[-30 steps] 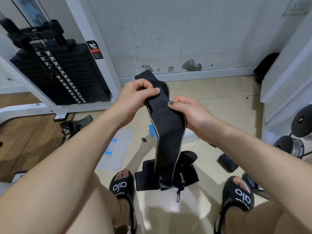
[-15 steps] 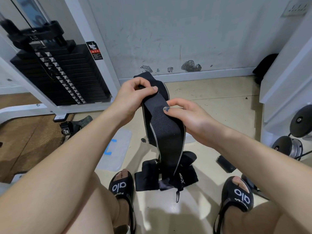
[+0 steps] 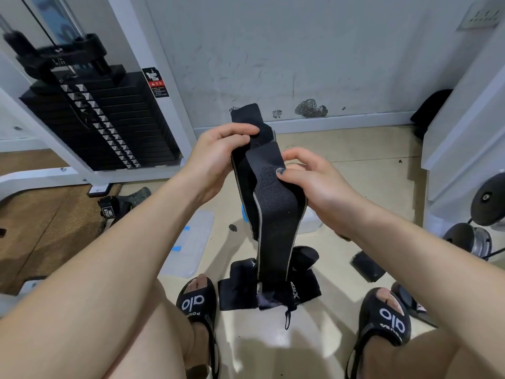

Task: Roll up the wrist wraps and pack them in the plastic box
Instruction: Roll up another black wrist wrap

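**Wrap hung long, ready to roll**

Both hands pinched the wrist wrap at its top. The left hand held higher; the right hand pinched nearer. The strap hung straight down below the fingers, toward the floor.

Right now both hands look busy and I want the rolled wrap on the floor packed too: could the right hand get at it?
Probably not yet: the right hand grips the long wrist wrap. The rolled wrap lies uncovered below that forearm.
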A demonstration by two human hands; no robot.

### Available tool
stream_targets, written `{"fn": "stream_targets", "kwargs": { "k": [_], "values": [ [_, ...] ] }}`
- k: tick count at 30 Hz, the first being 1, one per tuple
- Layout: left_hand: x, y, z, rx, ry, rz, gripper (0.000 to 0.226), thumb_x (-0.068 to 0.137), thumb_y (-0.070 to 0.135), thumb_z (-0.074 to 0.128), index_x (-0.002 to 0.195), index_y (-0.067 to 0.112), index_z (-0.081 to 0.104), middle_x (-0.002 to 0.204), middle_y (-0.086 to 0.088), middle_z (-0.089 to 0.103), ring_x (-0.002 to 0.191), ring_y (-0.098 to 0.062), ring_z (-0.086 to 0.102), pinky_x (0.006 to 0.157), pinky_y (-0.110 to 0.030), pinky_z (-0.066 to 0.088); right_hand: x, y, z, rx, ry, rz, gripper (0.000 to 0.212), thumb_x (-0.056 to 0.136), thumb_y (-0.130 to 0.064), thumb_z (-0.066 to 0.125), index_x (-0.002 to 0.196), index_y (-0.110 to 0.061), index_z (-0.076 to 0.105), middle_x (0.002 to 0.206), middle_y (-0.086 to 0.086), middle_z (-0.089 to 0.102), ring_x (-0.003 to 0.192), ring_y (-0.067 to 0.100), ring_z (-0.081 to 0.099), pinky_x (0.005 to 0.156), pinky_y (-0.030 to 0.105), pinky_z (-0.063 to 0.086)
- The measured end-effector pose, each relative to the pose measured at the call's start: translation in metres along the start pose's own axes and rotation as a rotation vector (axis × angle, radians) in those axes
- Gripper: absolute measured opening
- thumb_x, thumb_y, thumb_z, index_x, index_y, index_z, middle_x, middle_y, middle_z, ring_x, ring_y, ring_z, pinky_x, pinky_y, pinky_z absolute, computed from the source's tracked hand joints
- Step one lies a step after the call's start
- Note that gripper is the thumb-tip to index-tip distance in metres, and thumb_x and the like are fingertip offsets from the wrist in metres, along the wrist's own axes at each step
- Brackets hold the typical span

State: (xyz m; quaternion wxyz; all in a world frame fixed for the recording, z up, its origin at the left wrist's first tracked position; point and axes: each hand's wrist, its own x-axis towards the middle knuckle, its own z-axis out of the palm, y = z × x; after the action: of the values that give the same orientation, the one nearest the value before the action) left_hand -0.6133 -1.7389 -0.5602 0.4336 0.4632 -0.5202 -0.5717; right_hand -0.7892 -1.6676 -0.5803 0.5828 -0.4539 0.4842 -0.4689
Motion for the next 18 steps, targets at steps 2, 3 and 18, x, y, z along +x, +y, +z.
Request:
{"fn": "stream_targets", "kwargs": {
  "k": [2, 3, 18],
  "values": [
    [-0.002, 0.001, 0.003, -0.005, -0.046, -0.024, 0.03, 0.1, 0.002, 0.051, 0.105, 0.017, 0.076, 0.099, 0.001, 0.073, 0.08, -0.012, 0.064, 0.074, -0.025, 0.052, 0.0, 0.002, 0.002, 0.008, -0.008, -0.004, 0.017, 0.101, 0.0, 0.054, 0.114, -0.008, 0.063, 0.094, 0.012, 0.072, 0.084, 0.022, 0.067, 0.073, 0.027, 0.053],
    [-0.003, 0.002, 0.004, -0.013, -0.068, -0.032, 0.03, 0.1, 0.002, 0.05, 0.107, 0.017, 0.075, 0.104, -0.001, 0.072, 0.087, -0.016, 0.065, 0.078, -0.028, 0.052, 0.0, 0.002, 0.003, 0.011, -0.014, -0.009, 0.017, 0.101, 0.0, 0.053, 0.114, -0.007, 0.063, 0.092, 0.011, 0.072, 0.083, 0.022, 0.067, 0.072, 0.027, 0.053],
    [-0.004, 0.002, 0.012, -0.057, -0.094, -0.043, 0.029, 0.101, 0.005, 0.049, 0.114, 0.015, 0.072, 0.107, -0.004, 0.071, 0.096, -0.019, 0.065, 0.085, -0.034, 0.053, 0.003, 0.001, 0.002, 0.049, 0.015, -0.055, 0.018, 0.1, 0.003, 0.053, 0.107, -0.008, 0.065, 0.094, 0.007, 0.075, 0.082, 0.019, 0.069, 0.073, 0.024, 0.056]
  ]
}}
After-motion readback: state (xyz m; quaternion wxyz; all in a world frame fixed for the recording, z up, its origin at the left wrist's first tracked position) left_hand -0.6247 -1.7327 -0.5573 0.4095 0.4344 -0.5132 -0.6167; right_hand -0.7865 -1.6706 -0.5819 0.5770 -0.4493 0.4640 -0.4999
